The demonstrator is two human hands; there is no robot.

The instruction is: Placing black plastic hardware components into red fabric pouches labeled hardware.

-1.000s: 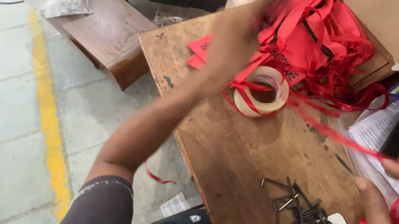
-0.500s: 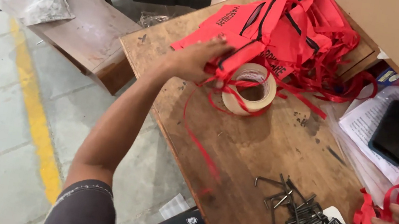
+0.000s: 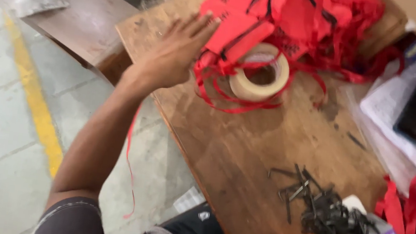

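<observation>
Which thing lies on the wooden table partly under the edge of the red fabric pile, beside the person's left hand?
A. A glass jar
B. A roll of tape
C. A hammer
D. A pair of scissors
B: a pale roll of tape lies flat on the wooden table, with the red fabric pile and its ribbons draped over it, just right of the open left hand.
</observation>
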